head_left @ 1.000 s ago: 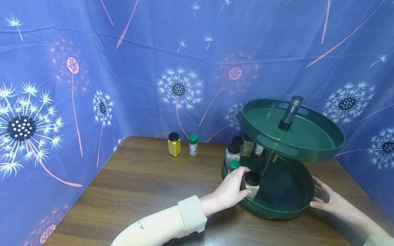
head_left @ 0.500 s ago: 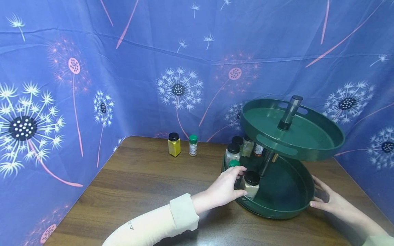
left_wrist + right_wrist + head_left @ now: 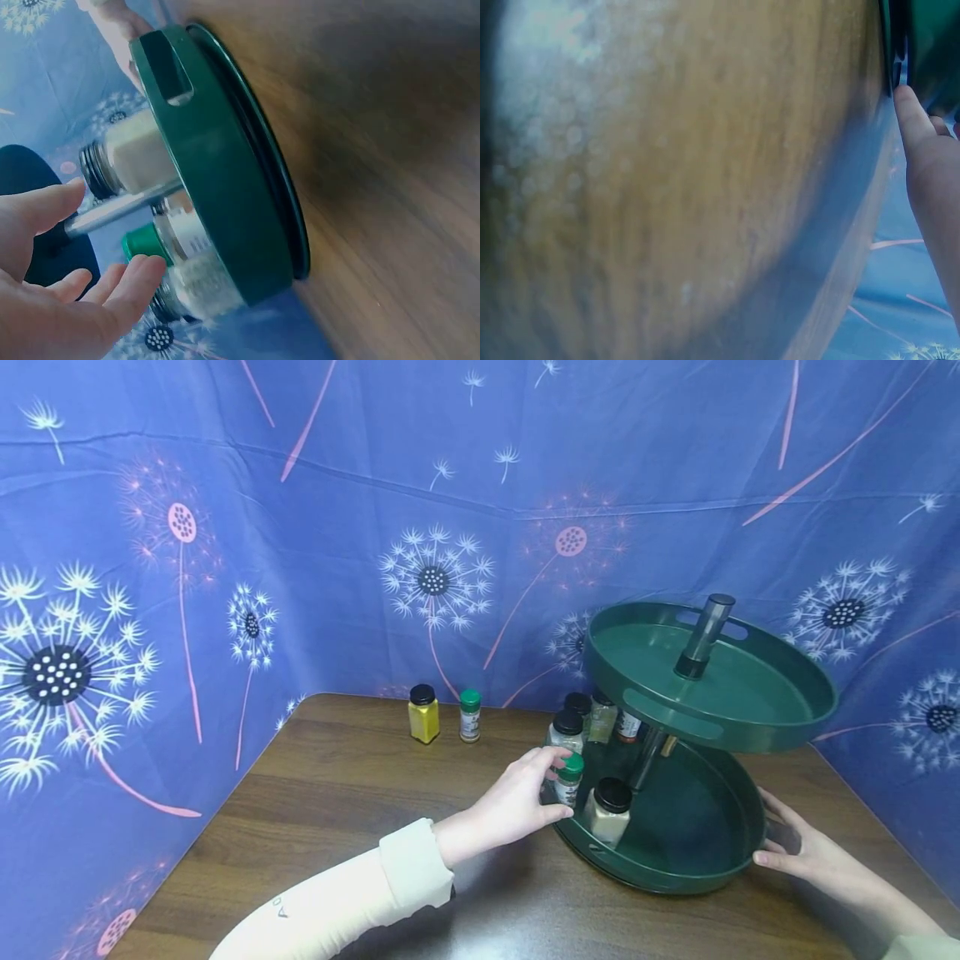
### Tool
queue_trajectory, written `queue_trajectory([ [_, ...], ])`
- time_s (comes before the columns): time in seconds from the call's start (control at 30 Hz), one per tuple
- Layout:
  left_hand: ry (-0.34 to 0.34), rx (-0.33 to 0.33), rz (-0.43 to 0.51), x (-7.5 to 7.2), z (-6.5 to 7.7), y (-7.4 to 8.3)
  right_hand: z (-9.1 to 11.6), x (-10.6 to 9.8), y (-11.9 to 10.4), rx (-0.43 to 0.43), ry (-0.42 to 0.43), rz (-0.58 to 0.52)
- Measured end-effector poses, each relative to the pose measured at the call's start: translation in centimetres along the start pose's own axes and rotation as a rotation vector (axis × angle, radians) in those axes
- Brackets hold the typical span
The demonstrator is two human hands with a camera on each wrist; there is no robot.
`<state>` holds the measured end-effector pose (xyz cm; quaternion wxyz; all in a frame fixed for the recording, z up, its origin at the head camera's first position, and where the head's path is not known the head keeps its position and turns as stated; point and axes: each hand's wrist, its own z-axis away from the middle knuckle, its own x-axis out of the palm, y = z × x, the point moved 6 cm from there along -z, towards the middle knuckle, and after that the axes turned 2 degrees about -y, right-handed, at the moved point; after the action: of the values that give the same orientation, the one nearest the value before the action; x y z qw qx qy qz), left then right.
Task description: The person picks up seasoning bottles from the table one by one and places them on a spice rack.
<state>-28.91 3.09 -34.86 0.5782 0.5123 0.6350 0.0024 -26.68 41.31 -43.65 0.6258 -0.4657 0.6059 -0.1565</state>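
A two-tier green tray stand [image 3: 750,747] stands at the right of the table. On its lower tray is a white-filled jar with a black lid [image 3: 611,814]. Left of that jar sits a green-capped spice bottle [image 3: 570,781]. My left hand [image 3: 513,797] is beside this bottle, its thumb and fingers spread apart around the cap's left side. In the left wrist view, the fingertips [image 3: 146,270] lie close to the green cap [image 3: 144,244]; contact is unclear. My right hand [image 3: 806,847] rests against the lower tray's outer right wall, fingers extended.
Several more black-lidded jars [image 3: 567,727] stand at the lower tray's back left. On the table [image 3: 360,793] farther left are a yellow jar [image 3: 424,718] and another green-capped bottle [image 3: 470,718]. A metal post [image 3: 705,631] rises through the upper tray [image 3: 757,685].
My left hand has let go of the white-filled jar and moved left to the green-capped bottle. The jar stays on the lower tray. My right hand keeps its place.
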Motion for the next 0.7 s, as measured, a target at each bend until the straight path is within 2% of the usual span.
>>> queue_trajectory([
  [0.17, 0.02, -0.018, -0.025, -0.6, 0.0, -1.0, 0.0, 0.0, 0.1, 0.013, 0.004, 0.012],
  [0.33, 0.015, -0.07, 0.001, -0.7, 0.0, -2.4, 0.0, -0.1, 0.1, 0.02, 0.002, 0.017],
  [0.53, 0.014, -0.103, 0.07, -0.2, -0.6, -4.2, 0.0, 0.0, 0.1, -0.004, -0.011, -0.035],
  [0.7, 0.005, -0.175, 0.176, 0.6, -1.2, -6.4, 0.0, 0.1, 0.1, -0.006, -0.028, -0.059],
])
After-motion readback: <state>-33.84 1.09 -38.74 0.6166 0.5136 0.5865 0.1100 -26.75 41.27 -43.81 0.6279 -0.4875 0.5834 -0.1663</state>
